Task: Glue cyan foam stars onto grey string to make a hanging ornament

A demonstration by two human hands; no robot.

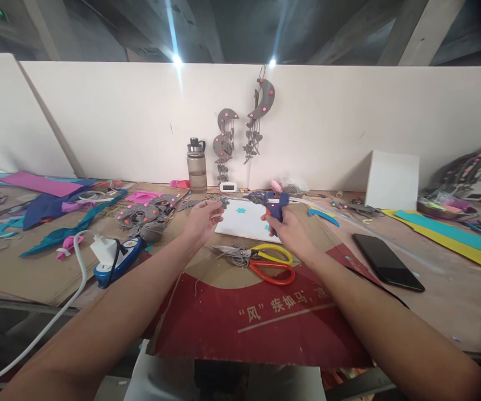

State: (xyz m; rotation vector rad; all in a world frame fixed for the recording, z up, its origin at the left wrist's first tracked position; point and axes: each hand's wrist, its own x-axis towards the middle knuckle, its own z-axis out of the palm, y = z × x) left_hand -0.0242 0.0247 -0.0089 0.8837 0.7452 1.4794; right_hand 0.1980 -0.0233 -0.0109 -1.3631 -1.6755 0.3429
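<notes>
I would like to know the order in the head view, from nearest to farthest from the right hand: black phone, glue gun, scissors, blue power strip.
From the right hand:
1. Glue gun: held in it.
2. Scissors: on the cardboard, just below it in the picture.
3. Black phone: on its right.
4. Blue power strip: far to its left.
</notes>
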